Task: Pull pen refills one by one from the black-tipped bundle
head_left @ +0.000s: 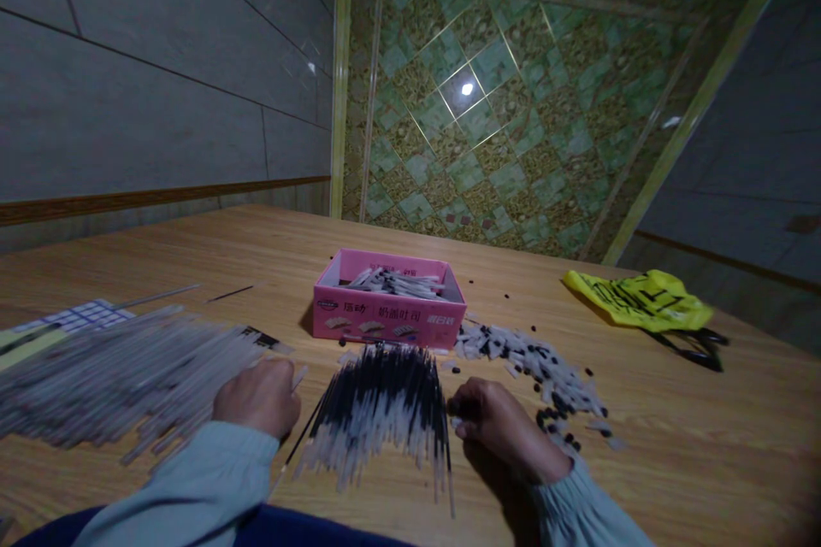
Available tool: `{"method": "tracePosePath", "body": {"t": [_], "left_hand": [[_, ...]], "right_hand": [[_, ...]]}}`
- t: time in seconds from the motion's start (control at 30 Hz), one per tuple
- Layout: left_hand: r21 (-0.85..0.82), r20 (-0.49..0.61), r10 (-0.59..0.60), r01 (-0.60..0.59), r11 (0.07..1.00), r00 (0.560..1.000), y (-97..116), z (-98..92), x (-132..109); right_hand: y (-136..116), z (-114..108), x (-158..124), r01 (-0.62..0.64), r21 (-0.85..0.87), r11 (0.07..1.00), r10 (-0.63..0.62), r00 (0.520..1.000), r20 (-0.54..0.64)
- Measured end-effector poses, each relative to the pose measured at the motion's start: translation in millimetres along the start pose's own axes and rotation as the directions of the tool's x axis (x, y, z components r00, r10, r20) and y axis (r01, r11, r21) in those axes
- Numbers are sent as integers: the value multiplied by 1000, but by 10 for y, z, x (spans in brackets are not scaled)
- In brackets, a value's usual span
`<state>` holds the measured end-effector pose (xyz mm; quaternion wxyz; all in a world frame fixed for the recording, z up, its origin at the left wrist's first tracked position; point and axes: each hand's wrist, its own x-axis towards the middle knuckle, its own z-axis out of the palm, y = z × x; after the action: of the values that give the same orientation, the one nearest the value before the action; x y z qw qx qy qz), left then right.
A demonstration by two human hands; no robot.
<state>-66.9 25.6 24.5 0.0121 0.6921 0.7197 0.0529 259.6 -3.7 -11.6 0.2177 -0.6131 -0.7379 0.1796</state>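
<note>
My left hand [257, 397] is curled into a fist on the wooden table [673, 444], at the right end of a big heap of clear pen barrels [121, 376]; something thin sticks out of it. My right hand [497, 423] is closed in a pinch beside a fan-shaped pile of black-inked pen refills [385, 410], touching its right edge. Small white and black pen caps [532, 363] lie scattered just beyond my right hand. A pink cardboard box [388, 318] holding finished pens stands behind the refills.
A crumpled yellow plastic bag [638, 299] and black scissors [693, 346] lie at the right. A printed sheet [70, 320] sits at the far left. Tiled walls rise behind the table's far edge.
</note>
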Motion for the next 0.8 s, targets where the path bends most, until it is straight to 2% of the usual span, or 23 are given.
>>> {"method": "tracePosePath", "body": {"t": [0.2, 0.37, 0.43, 0.5, 0.53, 0.57, 0.6, 0.8], "left_hand": [[-137, -76, 33, -43, 990, 997, 22, -29, 16], [-362, -122, 150, -185, 914, 981, 127, 39, 8], [-582, -92, 175, -195, 789, 980, 198, 99, -6], [-896, 11, 189, -74, 438, 982, 263, 168, -15], [-966, 56, 212, -1, 260, 976, 290, 200, -17], [-985, 79, 230, 41, 166, 970, 313, 228, -18], [-991, 92, 244, 64, 121, 966, 332, 250, -18], [-994, 109, 260, 100, 44, 960, 398, 267, -50]], "right_hand": [[-230, -47, -20, -23, -159, 987, 17, 999, -42], [-434, -46, -99, -57, -284, 957, 50, 998, -33], [-481, -49, -143, -65, -342, 937, 78, 997, 25], [-518, -54, -180, -65, -404, 913, 113, 989, 97], [-535, -58, -193, -63, -430, 901, 129, 984, 126], [-550, -63, -203, -61, -447, 892, 139, 980, 144], [-564, -68, -209, -61, -455, 888, 143, 978, 149], [-594, -99, -213, -89, -485, 870, 160, 981, 107]]}}
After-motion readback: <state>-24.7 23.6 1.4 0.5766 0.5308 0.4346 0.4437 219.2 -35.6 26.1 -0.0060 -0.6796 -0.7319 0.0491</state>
